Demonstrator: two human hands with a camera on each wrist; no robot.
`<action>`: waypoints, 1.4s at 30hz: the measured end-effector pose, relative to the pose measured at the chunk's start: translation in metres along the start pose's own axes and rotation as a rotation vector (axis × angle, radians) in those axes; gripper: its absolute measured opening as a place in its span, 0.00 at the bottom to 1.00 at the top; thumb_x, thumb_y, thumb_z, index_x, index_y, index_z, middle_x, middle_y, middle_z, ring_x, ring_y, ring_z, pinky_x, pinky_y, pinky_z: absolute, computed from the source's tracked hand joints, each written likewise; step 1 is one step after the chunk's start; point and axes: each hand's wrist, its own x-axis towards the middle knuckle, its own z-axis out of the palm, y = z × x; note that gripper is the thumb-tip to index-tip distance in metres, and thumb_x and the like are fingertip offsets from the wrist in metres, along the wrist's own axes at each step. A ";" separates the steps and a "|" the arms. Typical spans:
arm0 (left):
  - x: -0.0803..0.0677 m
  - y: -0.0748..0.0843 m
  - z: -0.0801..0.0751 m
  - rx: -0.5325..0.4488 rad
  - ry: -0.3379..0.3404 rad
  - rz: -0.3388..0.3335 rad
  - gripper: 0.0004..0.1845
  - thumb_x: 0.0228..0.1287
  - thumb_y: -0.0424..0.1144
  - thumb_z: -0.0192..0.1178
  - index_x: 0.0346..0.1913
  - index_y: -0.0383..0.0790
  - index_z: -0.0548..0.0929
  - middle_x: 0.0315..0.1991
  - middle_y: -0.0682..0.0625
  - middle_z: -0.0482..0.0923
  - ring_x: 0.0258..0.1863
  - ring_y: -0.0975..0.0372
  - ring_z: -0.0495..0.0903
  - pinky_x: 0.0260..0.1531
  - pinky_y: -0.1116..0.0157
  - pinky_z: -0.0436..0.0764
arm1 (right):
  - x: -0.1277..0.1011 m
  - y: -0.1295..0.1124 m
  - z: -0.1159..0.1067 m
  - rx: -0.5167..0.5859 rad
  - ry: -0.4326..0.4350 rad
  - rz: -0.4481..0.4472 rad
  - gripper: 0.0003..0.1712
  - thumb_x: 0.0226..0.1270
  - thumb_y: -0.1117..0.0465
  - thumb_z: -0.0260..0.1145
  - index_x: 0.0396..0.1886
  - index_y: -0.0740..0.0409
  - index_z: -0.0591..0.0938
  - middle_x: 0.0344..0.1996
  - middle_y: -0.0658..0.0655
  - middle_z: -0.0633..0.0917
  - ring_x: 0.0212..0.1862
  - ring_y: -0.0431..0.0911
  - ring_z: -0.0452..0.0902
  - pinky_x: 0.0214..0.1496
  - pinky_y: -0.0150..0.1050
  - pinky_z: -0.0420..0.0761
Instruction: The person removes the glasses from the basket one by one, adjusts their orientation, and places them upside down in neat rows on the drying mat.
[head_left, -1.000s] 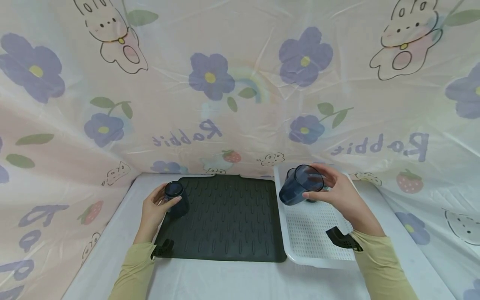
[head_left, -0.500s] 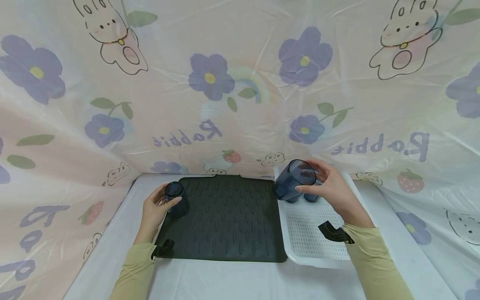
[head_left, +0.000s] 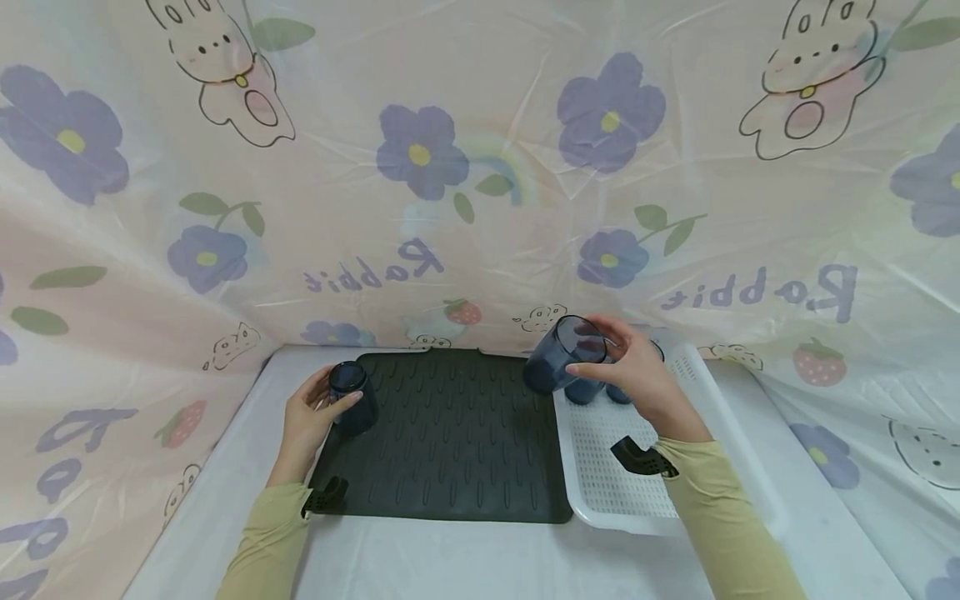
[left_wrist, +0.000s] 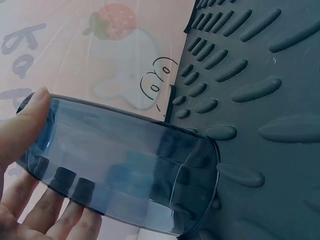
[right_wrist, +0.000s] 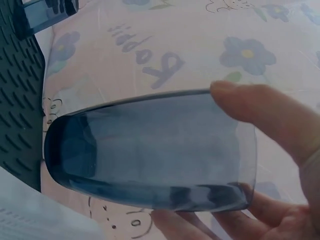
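Observation:
My left hand (head_left: 311, 421) grips a dark blue see-through drinking glass (head_left: 357, 410) at the mat's far left corner. Its thick base faces up and its mouth is down against the dark ribbed drying mat (head_left: 457, 442). In the left wrist view, the thumb and fingers wrap the base end of this glass (left_wrist: 120, 160). My right hand (head_left: 637, 375) holds a second blue glass (head_left: 553, 362) near its rim, thumb on one side and fingers on the other. That glass is tilted, mouth toward the hand and base pointing left over the mat's far right corner.
A white perforated tray (head_left: 615, 479) with a raised rim lies right beside the mat. More blue glasses (head_left: 583, 391) stand at its far end, partly hidden by the right hand. A printed rabbit-and-flower sheet (head_left: 495, 233) rises behind the white tabletop (head_left: 435, 558).
My right hand has carried its glass left from over the tray to the mat's edge, uncovering more of the tray's glasses. My left hand and its glass have stayed in place.

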 end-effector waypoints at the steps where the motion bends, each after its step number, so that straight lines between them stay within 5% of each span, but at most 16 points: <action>1: 0.000 0.000 0.000 0.000 0.000 -0.003 0.44 0.51 0.43 0.74 0.71 0.42 0.65 0.66 0.43 0.66 0.65 0.53 0.63 0.67 0.59 0.63 | 0.001 0.000 0.002 0.003 -0.003 0.005 0.46 0.53 0.62 0.76 0.70 0.56 0.63 0.63 0.58 0.72 0.61 0.55 0.69 0.49 0.33 0.80; 8: 0.000 0.000 0.000 -0.012 -0.011 -0.026 0.43 0.54 0.38 0.72 0.71 0.41 0.63 0.67 0.40 0.63 0.66 0.51 0.62 0.68 0.57 0.61 | 0.005 0.002 0.011 -0.004 -0.008 0.000 0.46 0.53 0.61 0.77 0.70 0.56 0.64 0.63 0.57 0.72 0.63 0.55 0.66 0.59 0.47 0.74; 17: 0.001 0.001 0.001 0.011 0.004 -0.016 0.43 0.53 0.42 0.73 0.71 0.41 0.64 0.67 0.41 0.65 0.65 0.52 0.63 0.67 0.57 0.63 | 0.011 0.008 0.023 0.052 -0.006 0.032 0.46 0.52 0.64 0.77 0.70 0.57 0.64 0.62 0.58 0.73 0.59 0.56 0.71 0.49 0.37 0.81; 25: -0.003 0.002 0.002 0.000 0.008 0.006 0.43 0.53 0.42 0.73 0.71 0.40 0.64 0.66 0.41 0.65 0.65 0.52 0.64 0.67 0.58 0.63 | 0.013 0.009 0.034 0.045 -0.016 0.050 0.46 0.52 0.64 0.76 0.70 0.58 0.63 0.63 0.60 0.71 0.61 0.60 0.69 0.58 0.51 0.75; 42: -0.010 -0.002 -0.007 -0.046 -0.023 0.017 0.44 0.54 0.39 0.72 0.73 0.43 0.62 0.70 0.44 0.61 0.68 0.52 0.62 0.64 0.63 0.65 | 0.020 0.011 0.052 0.040 -0.031 0.082 0.46 0.52 0.62 0.77 0.70 0.56 0.64 0.63 0.57 0.72 0.60 0.57 0.71 0.58 0.53 0.74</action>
